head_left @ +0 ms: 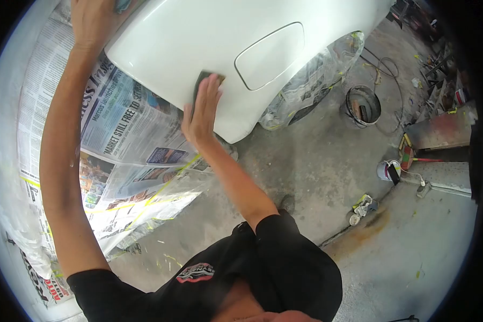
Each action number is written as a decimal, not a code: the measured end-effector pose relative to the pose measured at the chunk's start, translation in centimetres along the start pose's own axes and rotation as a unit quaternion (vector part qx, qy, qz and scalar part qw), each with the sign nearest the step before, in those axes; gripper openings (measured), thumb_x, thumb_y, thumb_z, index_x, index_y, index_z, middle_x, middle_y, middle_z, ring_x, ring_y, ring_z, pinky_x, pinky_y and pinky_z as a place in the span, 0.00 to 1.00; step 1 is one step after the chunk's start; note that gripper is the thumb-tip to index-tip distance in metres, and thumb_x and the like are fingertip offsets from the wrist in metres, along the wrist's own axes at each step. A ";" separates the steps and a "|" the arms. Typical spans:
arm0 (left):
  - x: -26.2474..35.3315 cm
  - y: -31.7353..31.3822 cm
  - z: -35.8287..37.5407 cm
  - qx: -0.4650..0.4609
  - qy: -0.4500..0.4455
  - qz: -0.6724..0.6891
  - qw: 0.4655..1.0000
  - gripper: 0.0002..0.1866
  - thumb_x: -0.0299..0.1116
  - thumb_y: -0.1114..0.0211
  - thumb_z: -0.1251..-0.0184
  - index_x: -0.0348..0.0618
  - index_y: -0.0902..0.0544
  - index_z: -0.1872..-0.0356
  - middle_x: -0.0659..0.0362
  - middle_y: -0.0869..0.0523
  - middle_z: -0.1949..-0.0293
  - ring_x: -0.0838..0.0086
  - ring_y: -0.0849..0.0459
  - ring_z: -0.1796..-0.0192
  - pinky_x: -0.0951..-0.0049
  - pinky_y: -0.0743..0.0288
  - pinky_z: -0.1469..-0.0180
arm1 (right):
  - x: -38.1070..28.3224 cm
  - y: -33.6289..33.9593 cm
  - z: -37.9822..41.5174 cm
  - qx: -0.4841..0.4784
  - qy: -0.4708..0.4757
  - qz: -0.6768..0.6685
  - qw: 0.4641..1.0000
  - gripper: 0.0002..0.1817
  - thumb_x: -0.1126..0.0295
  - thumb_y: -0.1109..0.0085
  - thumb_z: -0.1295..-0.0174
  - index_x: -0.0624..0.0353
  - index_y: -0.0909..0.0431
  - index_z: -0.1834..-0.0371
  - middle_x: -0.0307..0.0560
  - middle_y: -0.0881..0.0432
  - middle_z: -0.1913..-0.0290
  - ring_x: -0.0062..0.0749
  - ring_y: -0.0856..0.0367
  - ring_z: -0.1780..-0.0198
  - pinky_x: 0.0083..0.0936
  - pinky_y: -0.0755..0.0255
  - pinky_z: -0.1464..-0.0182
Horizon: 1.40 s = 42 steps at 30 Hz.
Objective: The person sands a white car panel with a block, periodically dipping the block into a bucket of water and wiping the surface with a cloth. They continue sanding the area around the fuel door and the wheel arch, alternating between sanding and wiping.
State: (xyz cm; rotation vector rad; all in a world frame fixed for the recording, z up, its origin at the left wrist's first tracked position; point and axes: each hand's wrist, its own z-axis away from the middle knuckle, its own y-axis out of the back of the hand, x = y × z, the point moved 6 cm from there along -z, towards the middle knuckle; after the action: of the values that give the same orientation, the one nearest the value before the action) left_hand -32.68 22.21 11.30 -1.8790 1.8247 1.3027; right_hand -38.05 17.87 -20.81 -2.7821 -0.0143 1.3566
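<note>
At the top left, my left hand (89, 26) is closed beside the white car panel, partly cut off by the frame's edge. A bit of blue-grey cloth (123, 5) shows at its fingers. My right hand (203, 115) presses a dark grey sanding pad (199, 85) against the panel, its fingers laid along the pad. The glossy white car body panel (172, 48) spans the top middle, with a fuel door outline (270, 55) right of the pad. Newspaper masking (123, 118) covers the car below and left of the panel.
Plastic sheeting (311, 80) wraps the wheel. On the concrete floor (327, 166) stand a black bucket (363, 106) with something inside and a white pail (387, 170). A hose (398, 91) loops behind the bucket. Clutter lies along the right, and a small crumpled item (364, 206) sits near the wall.
</note>
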 end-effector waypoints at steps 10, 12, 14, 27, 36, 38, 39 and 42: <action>-1.0 -0.1 0.4 -0.021 -0.029 -0.040 0.999 0.10 0.43 0.22 0.41 0.55 0.13 0.63 0.69 0.14 0.64 0.72 0.18 0.61 0.69 0.33 0.56 | -0.5 1.0 -3.4 0.043 -0.049 0.036 0.997 0.36 0.67 0.58 0.22 0.68 0.60 0.17 0.71 0.62 0.16 0.65 0.63 0.16 0.65 0.70 0.21; -0.9 0.0 0.4 -0.015 -0.031 -0.026 0.999 0.10 0.43 0.22 0.40 0.54 0.12 0.62 0.68 0.13 0.64 0.72 0.18 0.60 0.69 0.32 0.56 | 0.8 4.5 -11.5 0.104 -0.075 0.054 0.990 0.37 0.65 0.57 0.22 0.68 0.60 0.17 0.71 0.62 0.16 0.66 0.63 0.16 0.66 0.70 0.21; -1.4 -0.4 0.9 -0.031 -0.026 -0.038 0.998 0.10 0.43 0.22 0.40 0.54 0.12 0.62 0.67 0.13 0.63 0.71 0.17 0.59 0.68 0.32 0.56 | 2.0 6.0 -16.8 0.156 -0.103 0.060 0.981 0.38 0.64 0.55 0.23 0.70 0.59 0.17 0.71 0.61 0.17 0.67 0.64 0.16 0.67 0.70 0.21; -0.7 0.4 0.1 -0.022 0.013 -0.011 1.000 0.11 0.40 0.22 0.42 0.52 0.14 0.64 0.66 0.15 0.63 0.70 0.18 0.58 0.67 0.32 0.53 | 5.5 9.9 -22.7 0.170 -0.075 0.108 0.977 0.33 0.63 0.59 0.21 0.76 0.48 0.21 0.70 0.53 0.18 0.62 0.61 0.16 0.61 0.70 0.19; -0.9 0.1 0.1 -0.023 0.025 0.011 0.999 0.12 0.37 0.21 0.43 0.49 0.15 0.63 0.61 0.15 0.62 0.66 0.18 0.58 0.65 0.32 0.54 | 10.2 15.7 -29.5 0.168 -0.070 0.188 0.965 0.27 0.65 0.58 0.20 0.69 0.39 0.24 0.62 0.41 0.20 0.54 0.50 0.17 0.67 0.59 0.22; -0.7 0.3 0.1 -0.026 0.028 0.007 0.999 0.12 0.36 0.21 0.44 0.49 0.15 0.63 0.61 0.15 0.62 0.65 0.19 0.58 0.65 0.32 0.54 | 9.0 14.1 -29.6 0.171 -0.066 0.202 0.962 0.29 0.63 0.57 0.21 0.70 0.42 0.23 0.64 0.44 0.19 0.55 0.55 0.16 0.66 0.62 0.21; -0.6 0.5 -0.1 -0.027 0.027 0.008 0.999 0.12 0.36 0.21 0.44 0.49 0.15 0.63 0.61 0.15 0.62 0.65 0.19 0.58 0.64 0.32 0.54 | 8.1 11.5 -27.0 0.181 -0.039 0.205 0.961 0.31 0.63 0.56 0.22 0.71 0.44 0.22 0.65 0.46 0.19 0.56 0.57 0.16 0.66 0.63 0.21; -0.7 0.5 0.0 -0.017 0.038 0.003 0.999 0.12 0.37 0.20 0.45 0.50 0.16 0.64 0.63 0.15 0.62 0.67 0.18 0.57 0.65 0.32 0.52 | 2.7 4.3 -13.6 -0.011 0.126 0.117 0.985 0.43 0.61 0.41 0.35 0.68 0.47 0.19 0.64 0.48 0.17 0.59 0.54 0.16 0.66 0.61 0.21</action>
State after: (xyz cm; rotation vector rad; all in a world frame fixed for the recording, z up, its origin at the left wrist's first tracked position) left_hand -32.97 22.59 12.01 -1.9675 1.8575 1.2888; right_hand -25.75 13.12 -14.78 -3.0298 0.3165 1.0346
